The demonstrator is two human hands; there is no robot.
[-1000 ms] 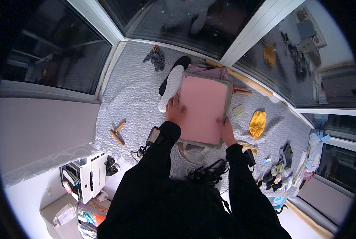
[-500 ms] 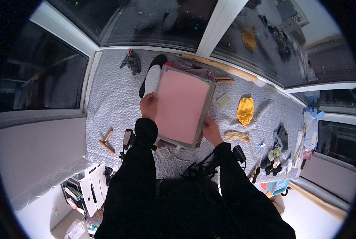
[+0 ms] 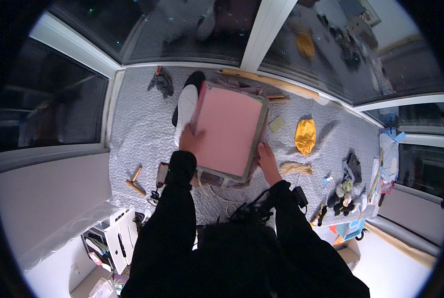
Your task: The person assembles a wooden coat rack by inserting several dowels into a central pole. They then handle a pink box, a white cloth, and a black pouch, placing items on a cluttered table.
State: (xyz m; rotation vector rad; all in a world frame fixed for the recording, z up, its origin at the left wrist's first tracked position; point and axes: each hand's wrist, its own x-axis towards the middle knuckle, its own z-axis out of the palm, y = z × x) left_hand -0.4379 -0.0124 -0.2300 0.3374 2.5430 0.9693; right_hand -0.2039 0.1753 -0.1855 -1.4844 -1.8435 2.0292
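Observation:
A flat pink board or folder [image 3: 229, 126] with a grey rim lies on top of folded, dull mauve fabric [image 3: 246, 89], which shows at the far edge and beneath. My left hand [image 3: 191, 138] rests on the near left part of the pink surface, its fingers stretched over the edge. At the right rim, my right hand [image 3: 268, 163] stands with fingers extended along the side; whether it touches the rim is hard to tell. A pale strap hangs from the near edge. Along the left side lies a shoe [image 3: 186, 107] with its white sole up.
Grey quilted padding [image 3: 142, 119] covers the window ledge. To the right are a green square [image 3: 277, 124], a yellow pouch [image 3: 305, 137] and a beige cloth [image 3: 296, 169]. Dark clothes [image 3: 351, 174], a wooden T-shaped piece [image 3: 136, 181] and a long wooden stick [image 3: 266, 81] lie around.
My left hand has slid from gripping the left edge to lying over the pink surface. My right hand has let go of the right rim and straightened its fingers. The view has shifted slightly.

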